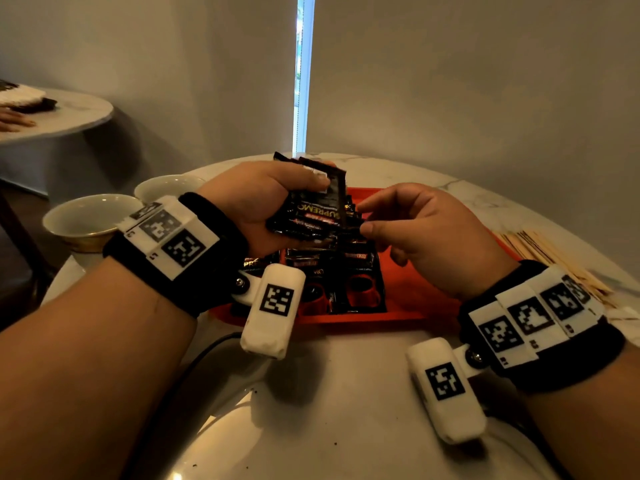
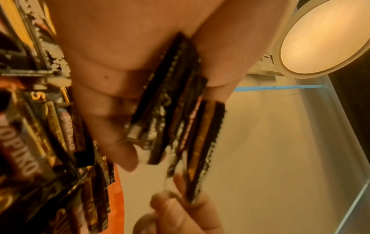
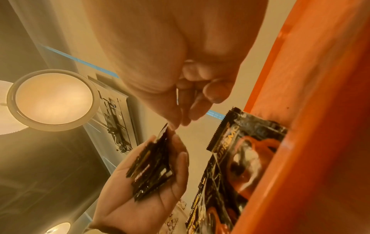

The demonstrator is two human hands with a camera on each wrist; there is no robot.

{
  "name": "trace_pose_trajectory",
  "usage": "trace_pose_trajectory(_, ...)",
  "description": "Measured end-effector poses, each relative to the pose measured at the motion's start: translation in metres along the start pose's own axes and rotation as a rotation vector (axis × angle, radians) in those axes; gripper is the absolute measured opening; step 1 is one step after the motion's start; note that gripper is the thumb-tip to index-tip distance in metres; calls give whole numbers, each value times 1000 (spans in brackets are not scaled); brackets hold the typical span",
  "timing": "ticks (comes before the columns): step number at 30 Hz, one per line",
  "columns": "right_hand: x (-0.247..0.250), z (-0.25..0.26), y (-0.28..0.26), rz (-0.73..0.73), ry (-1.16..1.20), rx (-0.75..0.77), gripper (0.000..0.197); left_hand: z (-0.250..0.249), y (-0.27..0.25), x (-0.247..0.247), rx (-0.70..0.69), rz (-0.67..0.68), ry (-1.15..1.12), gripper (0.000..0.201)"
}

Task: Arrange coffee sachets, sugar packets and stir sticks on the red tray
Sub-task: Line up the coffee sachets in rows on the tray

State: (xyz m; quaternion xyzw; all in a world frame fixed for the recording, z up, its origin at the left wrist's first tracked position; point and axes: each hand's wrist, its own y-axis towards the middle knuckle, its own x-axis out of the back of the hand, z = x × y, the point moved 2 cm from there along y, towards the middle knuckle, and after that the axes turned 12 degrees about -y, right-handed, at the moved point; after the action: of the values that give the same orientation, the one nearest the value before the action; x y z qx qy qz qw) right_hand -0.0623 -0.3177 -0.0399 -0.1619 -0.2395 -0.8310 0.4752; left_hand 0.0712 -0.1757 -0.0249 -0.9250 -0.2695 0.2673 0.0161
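Stir sticks (image 1: 554,261) head view only; left hand (image 1: 256,202) grips sachets (image 1: 311,209).

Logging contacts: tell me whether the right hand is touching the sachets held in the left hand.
Touching. In the left wrist view the right hand pinches the edge of one sachet sticking out of the sachet stack that the left hand grips.

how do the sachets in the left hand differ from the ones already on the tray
The sachets in the left hand are bunched in a loose stack, lifted above the red tray and gripped by the left hand; the sachets on the tray lie flat, side by side, untouched. The right hand pinches the edge of one held sachet, none of the laid ones. Both groups are black with the same Supremo print.
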Motion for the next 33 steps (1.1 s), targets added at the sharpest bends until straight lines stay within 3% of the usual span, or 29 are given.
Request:
trace_pose_trajectory(5,1,-4,0,-39,22,77,59,5,5,-3,-27,-6,-30,43)
trace_pose_trajectory(8,2,-5,1,-21,40,114,70,9,6,-6,-30,-11,-42,40)
trace_pose_trajectory(15,-2,4,-4,-31,91,281,43,10,5,-8,1,41,-46,43)
trace_pose_trajectory(22,-3,1,-1,-67,126,257,27,11,5,-10,-7,79,-29,38)
trace_pose_trajectory(27,-3,1,-2,-91,130,244,23,12,4,-10,5,83,-37,23)
trace_pose_trajectory(33,1,4,-2,-157,118,257,25,10,3,-11,9,30,-33,34)
